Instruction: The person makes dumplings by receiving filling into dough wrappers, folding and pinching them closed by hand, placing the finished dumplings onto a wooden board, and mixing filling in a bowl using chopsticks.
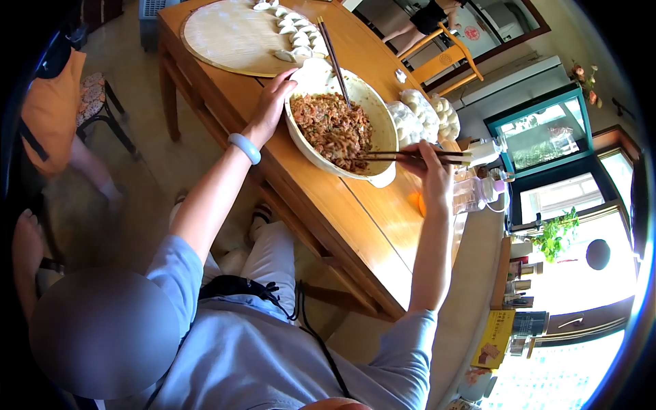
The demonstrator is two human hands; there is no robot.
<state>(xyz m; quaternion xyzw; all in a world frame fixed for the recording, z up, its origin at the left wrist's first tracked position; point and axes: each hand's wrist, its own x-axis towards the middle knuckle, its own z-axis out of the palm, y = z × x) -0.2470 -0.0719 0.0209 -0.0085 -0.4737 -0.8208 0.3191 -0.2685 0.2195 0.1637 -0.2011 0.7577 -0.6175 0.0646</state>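
Note:
A large white bowl point(384, 116) of brown minced filling point(331, 130) stands on the wooden table. My left hand point(273, 102), with a pale bangle on the wrist, grips the bowl's left rim. In my right hand point(429, 167) is a pair of dark chopsticks point(389, 156), their tips in the filling at the bowl's right side. Another pair of chopsticks point(331, 55) leans in the bowl against its far rim, tips in the filling. Behind the bowl, several folded dumplings point(295, 31) lie on a round board point(239, 41).
Bags of white round items point(424, 113) sit right of the bowl, near a clear bottle point(471, 195). A wooden chair point(444, 65) is at the table's far side. People are at the left, one in orange point(51, 102), beside a stool point(96, 96); another person point(427, 17) is at the back.

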